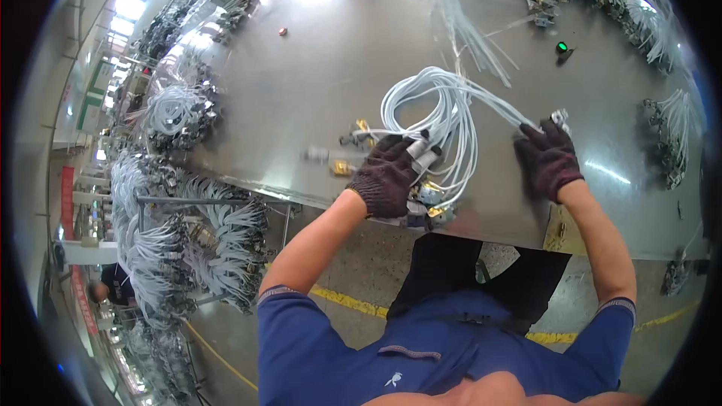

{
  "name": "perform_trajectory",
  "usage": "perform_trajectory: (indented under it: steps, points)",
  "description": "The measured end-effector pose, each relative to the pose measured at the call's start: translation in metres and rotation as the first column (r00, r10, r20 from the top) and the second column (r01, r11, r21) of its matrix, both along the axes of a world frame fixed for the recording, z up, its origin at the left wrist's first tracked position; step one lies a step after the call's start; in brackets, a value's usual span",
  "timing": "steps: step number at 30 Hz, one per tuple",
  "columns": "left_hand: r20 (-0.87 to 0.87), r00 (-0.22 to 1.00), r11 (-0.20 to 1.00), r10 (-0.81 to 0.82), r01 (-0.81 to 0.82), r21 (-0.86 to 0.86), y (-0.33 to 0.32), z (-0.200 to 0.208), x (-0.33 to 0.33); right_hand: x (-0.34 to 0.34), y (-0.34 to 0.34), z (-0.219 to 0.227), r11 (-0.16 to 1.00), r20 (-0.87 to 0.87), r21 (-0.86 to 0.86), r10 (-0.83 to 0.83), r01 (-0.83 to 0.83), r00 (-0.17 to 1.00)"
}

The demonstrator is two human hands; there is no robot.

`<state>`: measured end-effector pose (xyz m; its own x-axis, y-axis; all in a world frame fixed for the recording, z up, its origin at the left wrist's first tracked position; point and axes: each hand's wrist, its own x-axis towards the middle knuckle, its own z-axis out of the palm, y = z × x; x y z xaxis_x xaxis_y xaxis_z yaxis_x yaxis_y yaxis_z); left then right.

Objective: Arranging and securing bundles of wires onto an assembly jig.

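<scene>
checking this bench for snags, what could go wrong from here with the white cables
A pull by the right gloved hand could tighten or tangle the looped white cables, since several strands run toward it. The metal connectors beside the left gloved hand might slip off the steel table, being near its front edge.

Readable text before you: none. Emblem [393,380], small, white, on the front of your blue shirt [320,331]. Banner [68,203], red, at your far left: any lettering too small to read. Panels [90,114], green, above it: likewise illegible.
</scene>
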<state>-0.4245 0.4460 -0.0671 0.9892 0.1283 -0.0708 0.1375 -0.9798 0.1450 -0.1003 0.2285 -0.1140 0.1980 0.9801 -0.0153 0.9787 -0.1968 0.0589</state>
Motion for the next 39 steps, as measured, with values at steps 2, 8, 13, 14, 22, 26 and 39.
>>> perform_trajectory:
  steps: [2, 8, 13, 14, 22, 26, 39]
  points:
    - [0.001, 1.000, 0.998, 0.030, -0.030, 0.061, 0.006, -0.006, -0.011, -0.004, 0.003, -0.007, 0.982, -0.051, 0.068, 0.180, -0.176, 0.982]
    - [0.205, 0.926, 0.941, 0.316, -0.334, 0.054, -0.036, -0.014, 0.006, -0.058, 0.023, 0.025, 1.000, -0.284, 0.021, 0.007, -0.001, 0.959]
    - [0.261, 0.833, 0.608, 0.488, -0.110, -0.786, -0.028, -0.022, 0.014, -0.131, 0.050, 0.032, 0.954, -0.426, 0.300, 0.130, 0.004, 0.895]
    - [-0.179, 0.683, 0.073, 0.708, -0.323, -0.944, -0.021, -0.024, 0.010, -0.143, 0.049, 0.027, 0.962, -0.375, 0.268, 0.152, -0.051, 0.914]
    - [0.180, 0.822, 0.840, 0.541, -0.539, -0.062, 0.003, -0.047, -0.018, -0.143, 0.045, 0.026, 0.981, -0.363, 0.123, 0.186, -0.151, 0.913]
    - [0.181, 0.896, 0.903, 0.405, -0.423, 0.076, 0.054, -0.041, -0.045, -0.102, 0.029, 0.048, 0.979, -0.444, -0.176, 0.013, -0.102, 0.896]
    - [0.207, 0.898, 0.915, 0.388, -0.403, 0.030, 0.057, -0.025, -0.042, -0.125, 0.037, 0.021, 0.986, -0.212, -0.048, 0.145, -0.159, 0.966]
